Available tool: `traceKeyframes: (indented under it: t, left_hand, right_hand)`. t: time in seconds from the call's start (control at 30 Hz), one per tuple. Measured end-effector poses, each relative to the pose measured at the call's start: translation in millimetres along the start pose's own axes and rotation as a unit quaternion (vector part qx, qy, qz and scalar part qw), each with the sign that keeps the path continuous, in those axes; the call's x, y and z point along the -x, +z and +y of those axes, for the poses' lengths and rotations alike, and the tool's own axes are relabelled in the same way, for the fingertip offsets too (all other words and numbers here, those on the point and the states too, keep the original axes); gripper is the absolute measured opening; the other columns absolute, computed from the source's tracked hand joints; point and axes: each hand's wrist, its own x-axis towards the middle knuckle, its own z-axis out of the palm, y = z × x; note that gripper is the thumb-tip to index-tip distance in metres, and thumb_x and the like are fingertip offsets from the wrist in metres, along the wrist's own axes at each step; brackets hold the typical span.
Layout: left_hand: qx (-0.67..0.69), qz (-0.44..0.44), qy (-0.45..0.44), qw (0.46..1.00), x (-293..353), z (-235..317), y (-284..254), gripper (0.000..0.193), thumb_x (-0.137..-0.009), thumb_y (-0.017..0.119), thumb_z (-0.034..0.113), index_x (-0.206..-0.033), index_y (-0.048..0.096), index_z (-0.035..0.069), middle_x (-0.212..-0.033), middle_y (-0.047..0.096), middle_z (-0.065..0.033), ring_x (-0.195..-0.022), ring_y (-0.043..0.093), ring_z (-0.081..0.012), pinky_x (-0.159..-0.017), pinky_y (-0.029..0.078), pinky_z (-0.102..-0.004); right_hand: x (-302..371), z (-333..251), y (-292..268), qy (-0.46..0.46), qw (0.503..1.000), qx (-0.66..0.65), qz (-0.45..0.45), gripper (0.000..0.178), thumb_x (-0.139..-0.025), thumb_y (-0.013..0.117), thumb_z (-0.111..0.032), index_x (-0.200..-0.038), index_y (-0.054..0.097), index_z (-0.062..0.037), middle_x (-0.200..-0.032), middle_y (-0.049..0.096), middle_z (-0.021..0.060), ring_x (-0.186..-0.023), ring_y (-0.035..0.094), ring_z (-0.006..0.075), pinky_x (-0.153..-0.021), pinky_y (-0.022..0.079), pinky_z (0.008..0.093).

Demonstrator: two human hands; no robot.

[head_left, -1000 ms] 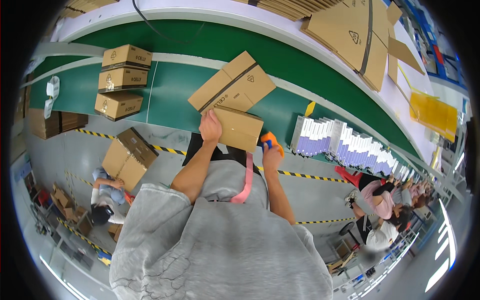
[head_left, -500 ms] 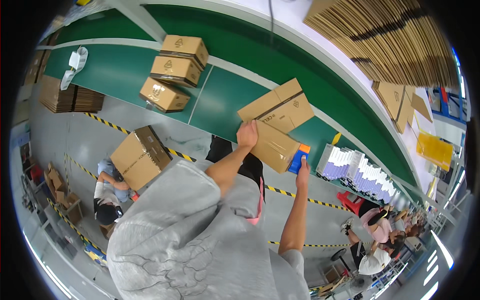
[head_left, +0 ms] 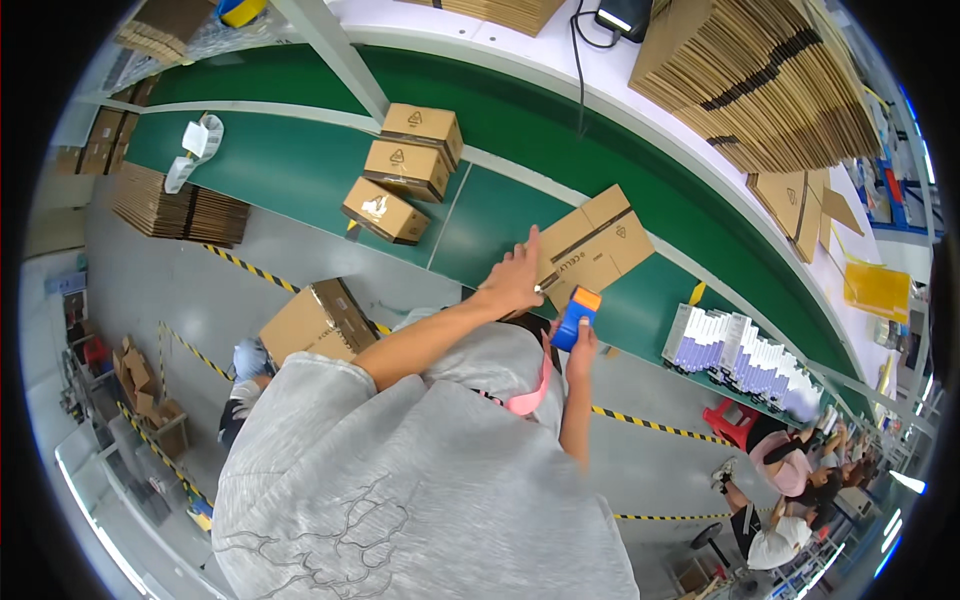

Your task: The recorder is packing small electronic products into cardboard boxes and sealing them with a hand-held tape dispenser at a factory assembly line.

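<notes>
Change since the earlier frame: the cardboard box (head_left: 590, 250) you held raised in front of you now lies on the green conveyor belt (head_left: 300, 165); your view has swung so the belt sweeps down toward the right.

Item 1, cardboard box: flat on the belt, at its near edge, top face up. Its long axis runs from your hand up and to the right, slanting across the belt rather than along it. A dark strip crosses the top along that axis. The box being down on the belt suggests the sealing work on it is at or near its end.

Item 2, left hand (head_left: 515, 280): fingers spread flat, palm pressed on the near-left end of the box, gripping nothing.

Item 3, right hand (head_left: 580, 340): closed round a blue tape dispenser (head_left: 575, 318) with an orange top, held just off the box's near edge, apparently not touching it.

Item 4, three small boxes (head_left: 405, 170): on the belt, well to the left of the cardboard box, grouped close together.

Item 5, stack of flat cartons (head_left: 750, 80): beyond the box, on the far side of the belt.

Item 6, row of white and purple packets (head_left: 740, 355): right of the box, at the belt's near edge.

Item 7, open carton (head_left: 315, 320): on the floor, below and left of the box.
</notes>
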Motion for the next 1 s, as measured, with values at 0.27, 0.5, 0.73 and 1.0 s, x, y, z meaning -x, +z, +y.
traceKeyframes:
  t: [0.27,0.5,0.73,1.0]
  left_hand:
    - [-0.252,-0.165,0.213,0.930,65,-77,-107,0.091,-0.061,0.080,0.012,-0.140,0.034,0.002,-0.134,0.047,-0.0201,-0.129,0.045,-0.0385,-0.110,0.035,-0.0500]
    - [-0.314,-0.127,0.156,0.928,120,-156,-159,0.085,-0.063,0.070,0.001,-0.141,0.036,0.003,-0.136,0.044,-0.0185,-0.135,0.038,-0.0367,-0.116,0.025,-0.0487]
    - [-0.388,-0.024,0.151,0.909,114,-188,-180,0.080,-0.066,0.064,-0.007,-0.141,0.038,0.002,-0.138,0.043,-0.0175,-0.134,0.039,-0.0337,-0.116,0.027,-0.0486]
    - [-0.336,0.044,0.236,0.911,87,-183,-158,0.070,-0.074,0.054,-0.005,-0.142,0.041,0.006,-0.135,0.046,-0.0140,-0.129,0.042,-0.0335,-0.113,0.033,-0.0427]
  right_hand:
    - [-1,33,-15,0.033,0.997,-0.040,0.061,0.045,-0.104,0.045,-0.041,-0.106,0.059,0.0021,-0.088,0.070,0.0146,-0.075,0.068,0.0221,-0.071,0.056,0.0343]
    - [-4,31,29,0.076,0.996,-0.032,0.044,0.046,-0.103,0.045,-0.042,-0.106,0.058,0.0017,-0.087,0.070,0.0147,-0.071,0.068,0.0213,-0.067,0.057,0.0347]
    - [-16,55,24,0.052,0.998,-0.024,0.034,0.047,-0.102,0.047,-0.044,-0.105,0.058,0.0019,-0.086,0.070,0.0148,-0.070,0.068,0.0213,-0.064,0.058,0.0347]
    - [8,43,16,0.075,0.995,-0.031,0.062,0.048,-0.102,0.047,-0.044,-0.109,0.055,0.0031,-0.087,0.070,0.0153,-0.074,0.070,0.0222,-0.067,0.059,0.0357]
